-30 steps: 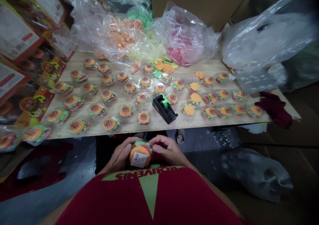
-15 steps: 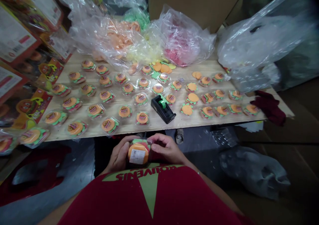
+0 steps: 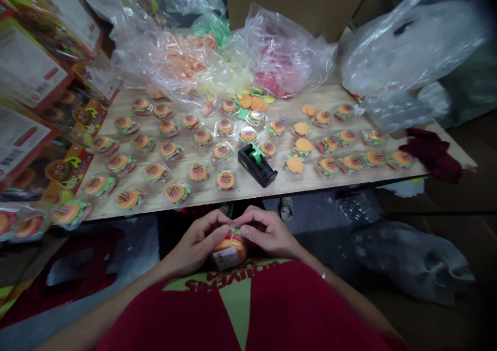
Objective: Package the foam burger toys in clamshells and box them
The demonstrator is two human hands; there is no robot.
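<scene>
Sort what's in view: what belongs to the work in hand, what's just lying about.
In hand: burger pack, held by left hand and right hand; likely the tape dispenser and rows of packs.
Lying about: red cloth, printed boxes, grey bag on the floor.

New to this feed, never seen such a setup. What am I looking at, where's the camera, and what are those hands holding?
No machine here: the camera sits on a person's head, looking forward and down; the red shirt below is theirs. Their left hand and right hand together hold one burger-shaped pack near the body, fingers pinching its top. Ahead, a wooden board carries rows of similar packs, a black tape dispenser and, at the back, clear plastic bags of coloured pieces.
</scene>
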